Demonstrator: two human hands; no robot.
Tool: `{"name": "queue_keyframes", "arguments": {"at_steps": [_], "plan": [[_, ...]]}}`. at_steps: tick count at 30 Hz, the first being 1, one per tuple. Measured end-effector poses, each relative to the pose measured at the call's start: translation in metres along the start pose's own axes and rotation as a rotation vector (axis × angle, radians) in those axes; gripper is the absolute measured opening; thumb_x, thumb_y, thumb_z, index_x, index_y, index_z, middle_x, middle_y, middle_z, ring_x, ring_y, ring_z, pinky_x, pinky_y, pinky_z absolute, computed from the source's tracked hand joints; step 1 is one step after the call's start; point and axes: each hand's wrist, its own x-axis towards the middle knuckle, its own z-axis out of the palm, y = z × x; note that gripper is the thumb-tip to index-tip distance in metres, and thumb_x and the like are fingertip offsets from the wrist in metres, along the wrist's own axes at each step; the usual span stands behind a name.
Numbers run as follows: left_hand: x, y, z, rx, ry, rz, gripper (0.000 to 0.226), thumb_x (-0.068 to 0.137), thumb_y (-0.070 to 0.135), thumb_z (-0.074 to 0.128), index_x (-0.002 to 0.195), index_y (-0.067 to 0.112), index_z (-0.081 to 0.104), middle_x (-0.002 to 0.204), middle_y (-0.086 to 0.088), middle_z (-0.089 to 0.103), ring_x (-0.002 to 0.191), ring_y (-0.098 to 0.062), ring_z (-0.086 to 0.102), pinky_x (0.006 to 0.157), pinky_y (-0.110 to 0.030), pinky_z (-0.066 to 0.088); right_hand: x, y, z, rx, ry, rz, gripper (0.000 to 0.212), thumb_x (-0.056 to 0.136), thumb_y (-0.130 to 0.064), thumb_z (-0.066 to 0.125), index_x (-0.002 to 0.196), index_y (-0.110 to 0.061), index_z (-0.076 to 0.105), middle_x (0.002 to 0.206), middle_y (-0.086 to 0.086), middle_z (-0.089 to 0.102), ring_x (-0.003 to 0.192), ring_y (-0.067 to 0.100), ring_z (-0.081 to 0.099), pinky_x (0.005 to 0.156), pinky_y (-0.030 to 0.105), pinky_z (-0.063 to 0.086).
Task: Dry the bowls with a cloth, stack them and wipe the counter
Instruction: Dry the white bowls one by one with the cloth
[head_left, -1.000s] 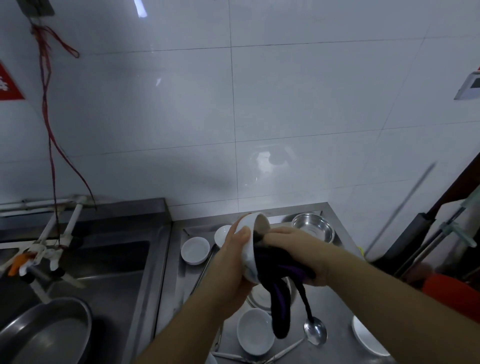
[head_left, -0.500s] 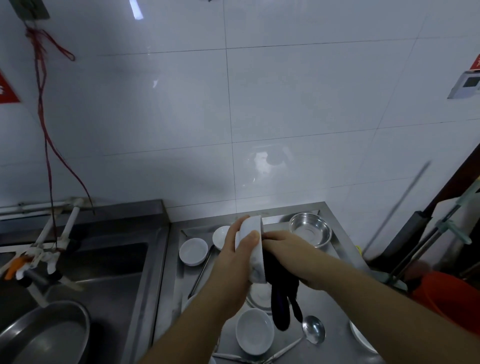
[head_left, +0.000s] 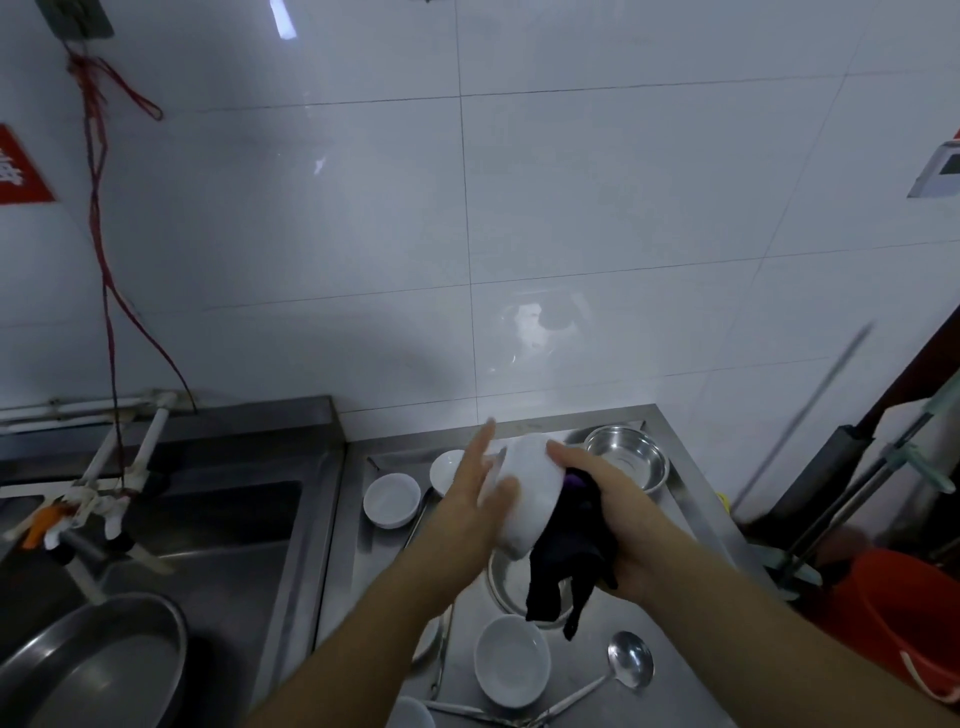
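The left hand (head_left: 480, 499) steadies a bowl (head_left: 527, 493), fingers spread; the right hand (head_left: 610, 512) grips the cloth (head_left: 563, 556) against it. Other bowls (head_left: 511, 660) lie unstacked, counter (head_left: 670, 691) unwiped.

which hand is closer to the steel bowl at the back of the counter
Right. The right hand, gripping the dark cloth against the white bowl, sits just in front of the steel bowl. The left hand is on the white bowl's far side.

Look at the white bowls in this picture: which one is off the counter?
The white bowl held between the left hand and right hand, against the dark cloth. The other white bowls rest on the steel counter.
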Motion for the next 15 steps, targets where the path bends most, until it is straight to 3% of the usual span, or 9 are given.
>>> {"name": "queue_keyframes", "arguments": {"at_steps": [3, 5, 7, 10, 15], "plan": [[-0.001, -0.013, -0.005, -0.322, 0.121, -0.202, 0.075, 0.094, 0.077, 0.042, 0.134, 0.018, 0.067, 0.115, -0.011, 0.077, 0.104, -0.028, 0.075, 0.088, -0.040, 0.063, 0.001, -0.004, -0.006, 0.104, -0.009, -0.052, 0.055, 0.089, -0.049, 0.077, 0.124, -0.008, 0.077, 0.122, 0.021, 0.076, 0.106, 0.036, 0.076, 0.082, 0.046, 0.063], [-0.010, -0.021, -0.006, -0.449, 0.023, -0.327, 0.073, 0.104, 0.065, 0.037, 0.123, 0.006, 0.077, 0.105, -0.014, 0.073, 0.096, -0.027, 0.067, 0.085, -0.038, 0.056, 0.003, -0.005, -0.009, 0.165, -0.031, -0.051, 0.053, 0.094, -0.051, 0.071, 0.125, -0.008, 0.077, 0.128, 0.022, 0.074, 0.114, 0.038, 0.074, 0.086, 0.044, 0.062], [-0.019, -0.024, -0.004, -0.635, -0.057, -0.355, 0.061, 0.102, 0.050, 0.048, 0.125, 0.000, 0.075, 0.100, -0.014, 0.068, 0.091, -0.025, 0.062, 0.086, -0.036, 0.050, 0.003, -0.003, -0.008, 0.200, -0.026, -0.061, 0.054, 0.095, -0.052, 0.068, 0.126, -0.008, 0.077, 0.132, 0.022, 0.072, 0.120, 0.039, 0.071, 0.092, 0.046, 0.062], [-0.023, -0.016, 0.000, -0.879, -0.042, -0.326, 0.047, 0.094, 0.028, 0.064, 0.127, -0.005, 0.071, 0.098, -0.015, 0.069, 0.084, -0.024, 0.067, 0.078, -0.032, 0.059, 0.002, 0.002, -0.007, 0.194, -0.010, -0.072, 0.059, 0.096, -0.054, 0.066, 0.132, -0.008, 0.073, 0.138, 0.023, 0.068, 0.129, 0.040, 0.065, 0.102, 0.048, 0.059], [-0.021, 0.001, 0.005, -1.037, 0.063, -0.210, 0.046, 0.097, 0.020, 0.066, 0.135, -0.006, 0.066, 0.120, -0.021, 0.072, 0.091, -0.025, 0.074, 0.075, -0.030, 0.066, 0.000, 0.009, -0.007, 0.160, -0.040, -0.064, 0.058, 0.095, -0.056, 0.066, 0.130, -0.011, 0.075, 0.138, 0.020, 0.069, 0.127, 0.035, 0.068, 0.094, 0.041, 0.062]]}}
